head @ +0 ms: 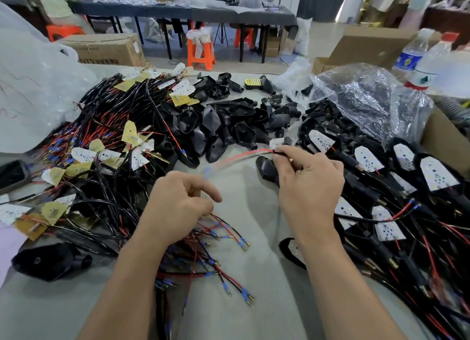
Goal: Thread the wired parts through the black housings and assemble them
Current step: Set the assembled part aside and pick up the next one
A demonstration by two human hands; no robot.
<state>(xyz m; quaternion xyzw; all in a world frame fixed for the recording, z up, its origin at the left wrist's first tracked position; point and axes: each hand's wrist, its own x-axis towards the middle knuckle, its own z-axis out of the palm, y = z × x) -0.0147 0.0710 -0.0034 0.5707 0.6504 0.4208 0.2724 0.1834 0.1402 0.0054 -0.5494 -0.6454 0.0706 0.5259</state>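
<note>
Right hand point(310, 184): thumb and forefinger pinch a red wire point(244, 155) close to its small white LED board point(276, 143); the other fingers are loosely curled over a black housing point(265, 167) that sits on the tabletop point(254, 263) just beneath them. Left hand point(178, 204): fingers curled, apparently pinching the far, blue-sleeved end of the same wire, though motion blur obscures the contact. The wire spans the gap between both hands, slightly arched. Whether it already passes through the housing cannot be determined. Judged step: feeding the lead through the housing neck. Recommended practice: keep the terminal end straight and aligned with the bore, draw with the left hand while the right steadies the housing, and avoid tugging at the solder joint on the board. Seat the board squarely once slack is taken up. Unthreaded housings point(229, 118) lie heaped beyond, wired boards point(106, 126) to the left, finished units point(407, 166) to the right.
</note>
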